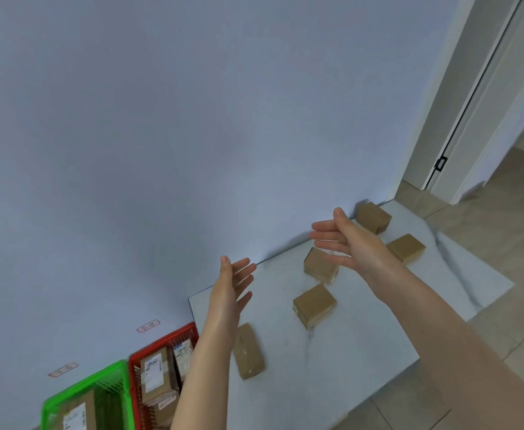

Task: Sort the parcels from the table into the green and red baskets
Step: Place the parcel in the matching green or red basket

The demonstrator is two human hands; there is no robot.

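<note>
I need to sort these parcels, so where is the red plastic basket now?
In the head view the red plastic basket sits low on the left, by the pale blue wall, between the green plastic basket and the left end of the white table.

parcels (314,305) on table (363,352) | baskets (163,342) left of table | more parcels (155,377) in baskets

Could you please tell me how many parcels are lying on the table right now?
5 parcels: one at the far wall, one right of it, one under the right hand, one mid-table, one beside the left forearm. The arms may hide others.
</note>
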